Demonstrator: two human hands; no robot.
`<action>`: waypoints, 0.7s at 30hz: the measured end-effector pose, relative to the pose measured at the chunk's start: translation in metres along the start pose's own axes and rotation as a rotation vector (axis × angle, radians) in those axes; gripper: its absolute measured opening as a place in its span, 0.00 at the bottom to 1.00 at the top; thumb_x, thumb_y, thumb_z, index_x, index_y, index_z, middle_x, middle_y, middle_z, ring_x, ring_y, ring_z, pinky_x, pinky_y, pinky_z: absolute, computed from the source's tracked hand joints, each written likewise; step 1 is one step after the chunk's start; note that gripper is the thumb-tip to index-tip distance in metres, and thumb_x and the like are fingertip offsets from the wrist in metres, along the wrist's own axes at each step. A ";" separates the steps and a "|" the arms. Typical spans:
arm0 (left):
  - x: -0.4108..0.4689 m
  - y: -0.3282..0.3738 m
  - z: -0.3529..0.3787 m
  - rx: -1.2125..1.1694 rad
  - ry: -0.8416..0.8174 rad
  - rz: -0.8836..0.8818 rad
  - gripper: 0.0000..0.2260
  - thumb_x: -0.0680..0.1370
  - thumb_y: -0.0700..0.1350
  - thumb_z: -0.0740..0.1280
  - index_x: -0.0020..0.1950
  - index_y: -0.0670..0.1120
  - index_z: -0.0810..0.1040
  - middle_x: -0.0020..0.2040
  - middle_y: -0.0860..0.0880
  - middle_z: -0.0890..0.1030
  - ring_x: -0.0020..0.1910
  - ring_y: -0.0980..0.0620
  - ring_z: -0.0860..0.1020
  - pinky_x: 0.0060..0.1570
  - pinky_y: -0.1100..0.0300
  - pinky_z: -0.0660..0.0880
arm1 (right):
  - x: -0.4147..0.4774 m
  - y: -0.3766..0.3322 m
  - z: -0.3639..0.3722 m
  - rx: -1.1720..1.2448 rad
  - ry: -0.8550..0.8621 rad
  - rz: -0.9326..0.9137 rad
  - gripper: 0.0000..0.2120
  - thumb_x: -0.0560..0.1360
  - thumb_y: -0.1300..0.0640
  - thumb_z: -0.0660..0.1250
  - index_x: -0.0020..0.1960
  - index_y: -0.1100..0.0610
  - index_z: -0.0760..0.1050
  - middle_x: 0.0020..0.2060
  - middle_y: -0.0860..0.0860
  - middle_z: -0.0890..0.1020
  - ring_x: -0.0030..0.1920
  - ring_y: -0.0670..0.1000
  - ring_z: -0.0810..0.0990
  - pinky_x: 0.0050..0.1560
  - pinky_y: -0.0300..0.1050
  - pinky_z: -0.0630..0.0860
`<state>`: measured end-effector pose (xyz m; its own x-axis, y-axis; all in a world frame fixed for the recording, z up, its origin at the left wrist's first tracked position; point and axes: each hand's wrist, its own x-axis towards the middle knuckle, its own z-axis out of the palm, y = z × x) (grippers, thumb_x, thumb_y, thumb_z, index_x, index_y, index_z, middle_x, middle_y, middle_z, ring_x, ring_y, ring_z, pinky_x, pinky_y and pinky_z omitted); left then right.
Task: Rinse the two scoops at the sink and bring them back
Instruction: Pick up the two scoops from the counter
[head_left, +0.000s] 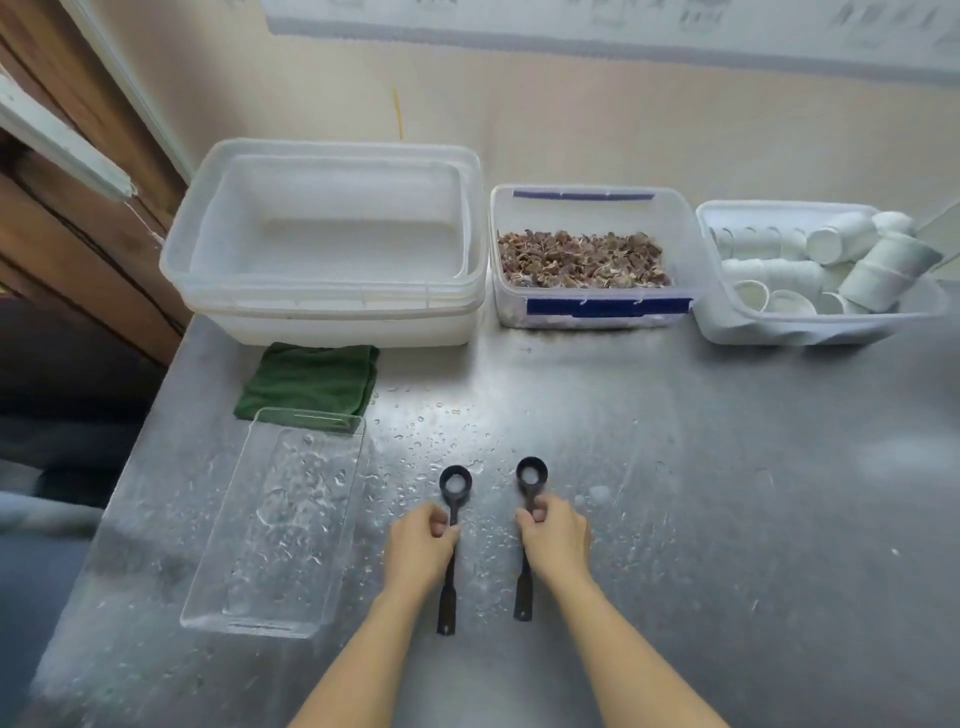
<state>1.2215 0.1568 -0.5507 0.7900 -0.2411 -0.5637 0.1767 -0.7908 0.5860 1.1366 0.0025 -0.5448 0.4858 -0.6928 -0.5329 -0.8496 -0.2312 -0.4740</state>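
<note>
Two black long-handled scoops lie side by side on the wet steel table (727, 467), bowls pointing away from me. My left hand (421, 545) pinches the handle of the left scoop (455, 481) just behind its round bowl. My right hand (556, 540) grips the handle of the right scoop (531, 472) the same way. Both handle ends stick out toward me below the hands. Each bowl shows a pale wet patch inside.
A clear wet tray (280, 519) lies left of the scoops, a folded green cloth (311, 379) behind it. At the back stand stacked white tubs (332, 306), a clear box of brown bits (587, 312) and a tray of white cups (810, 327). Water drops dot the table.
</note>
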 end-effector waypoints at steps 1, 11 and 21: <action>0.002 0.000 0.000 -0.024 -0.004 -0.011 0.05 0.73 0.48 0.74 0.44 0.53 0.78 0.38 0.58 0.80 0.40 0.58 0.78 0.38 0.63 0.71 | -0.001 0.000 0.000 0.024 -0.004 0.013 0.12 0.79 0.52 0.69 0.59 0.56 0.81 0.47 0.51 0.85 0.55 0.55 0.82 0.51 0.44 0.73; 0.013 -0.005 0.002 -0.193 -0.081 -0.054 0.02 0.73 0.42 0.75 0.43 0.48 0.84 0.39 0.48 0.85 0.42 0.48 0.84 0.47 0.49 0.82 | 0.002 0.009 0.006 0.304 -0.074 0.120 0.10 0.75 0.54 0.74 0.55 0.55 0.86 0.41 0.46 0.85 0.48 0.47 0.83 0.55 0.41 0.76; 0.009 -0.002 0.000 -0.356 -0.154 -0.035 0.03 0.74 0.38 0.74 0.45 0.46 0.85 0.40 0.46 0.86 0.36 0.51 0.82 0.36 0.60 0.79 | -0.008 0.023 -0.004 0.820 -0.107 0.195 0.05 0.78 0.63 0.71 0.51 0.57 0.84 0.43 0.54 0.87 0.41 0.47 0.83 0.50 0.44 0.82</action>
<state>1.2280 0.1563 -0.5569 0.6877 -0.3205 -0.6514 0.4160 -0.5614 0.7154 1.1127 0.0001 -0.5487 0.3977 -0.5908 -0.7020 -0.5225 0.4831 -0.7026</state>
